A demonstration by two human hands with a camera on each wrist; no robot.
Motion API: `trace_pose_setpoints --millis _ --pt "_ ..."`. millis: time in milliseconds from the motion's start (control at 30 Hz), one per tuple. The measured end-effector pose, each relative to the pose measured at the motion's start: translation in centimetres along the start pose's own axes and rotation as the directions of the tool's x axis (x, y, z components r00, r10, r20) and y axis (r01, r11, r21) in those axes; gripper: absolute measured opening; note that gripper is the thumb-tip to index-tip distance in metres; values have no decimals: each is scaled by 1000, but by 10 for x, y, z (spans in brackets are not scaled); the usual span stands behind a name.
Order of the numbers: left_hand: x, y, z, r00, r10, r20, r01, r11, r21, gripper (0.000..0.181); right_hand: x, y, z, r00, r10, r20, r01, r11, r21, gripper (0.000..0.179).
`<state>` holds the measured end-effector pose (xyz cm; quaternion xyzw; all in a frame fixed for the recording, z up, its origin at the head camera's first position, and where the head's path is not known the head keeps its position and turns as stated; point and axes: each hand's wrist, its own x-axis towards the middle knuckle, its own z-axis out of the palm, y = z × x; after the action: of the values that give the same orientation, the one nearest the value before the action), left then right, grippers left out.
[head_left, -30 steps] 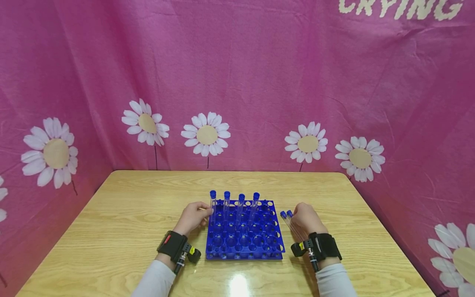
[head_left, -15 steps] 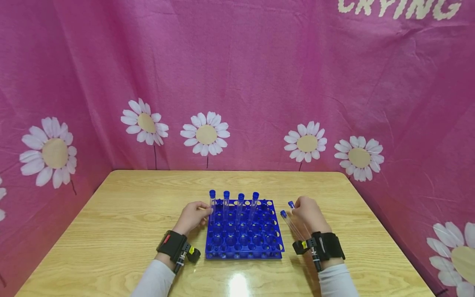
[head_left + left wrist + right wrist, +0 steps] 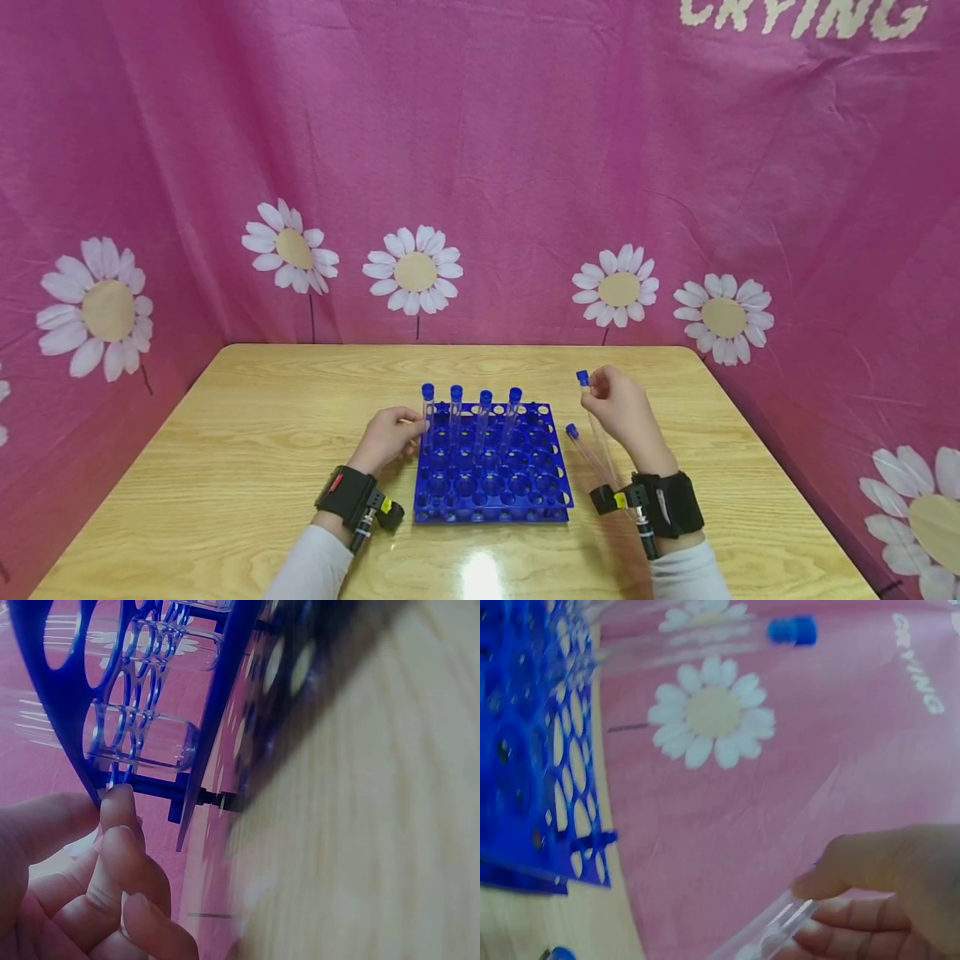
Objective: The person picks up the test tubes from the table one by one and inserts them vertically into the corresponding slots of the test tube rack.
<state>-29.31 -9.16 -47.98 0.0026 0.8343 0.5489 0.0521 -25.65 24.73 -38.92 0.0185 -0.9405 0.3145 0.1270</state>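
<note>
A blue test tube rack (image 3: 491, 502) stands on the table, with several clear, blue-capped test tubes (image 3: 483, 423) upright along its far side. At the rack's left edge, my left hand (image 3: 388, 435) pinches the frame between thumb and index finger, as the left wrist view shows at the rack corner (image 3: 94, 776). Right of the rack, my right hand (image 3: 624, 417) holds another test tube (image 3: 601, 437) just under its blue cap, tilted with the cap end raised. In the right wrist view that tube (image 3: 769, 930) lies between thumb and fingers. One capped tube (image 3: 587, 452) lies on the table beside it.
The wooden table (image 3: 247, 467) reaches back to a pink curtain (image 3: 510, 167) printed with daisies, which also hangs at both sides. Wrist cameras on black straps (image 3: 667, 504) sit on both forearms.
My right hand has lifted one test tube from beside the other, raising its cap end up and away from the table. My left hand stays at the rack's left edge.
</note>
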Motion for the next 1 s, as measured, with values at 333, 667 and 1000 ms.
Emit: trace_pose_setpoints --millis 333,667,1000 --pt "-1 0 0 1000 -4 0 4 1000 8 17 -12 -28 -5 985 -59 -160 76 992 105 18" --pt "1 0 0 1000 -10 -1 10 1000 -1 17 -22 -48 -3 970 -144 -195 179 968 175 20" --pt "0 1 -1 1000 -4 -3 4 1000 -1 17 -23 -57 12 977 -157 -146 191 947 260 21"
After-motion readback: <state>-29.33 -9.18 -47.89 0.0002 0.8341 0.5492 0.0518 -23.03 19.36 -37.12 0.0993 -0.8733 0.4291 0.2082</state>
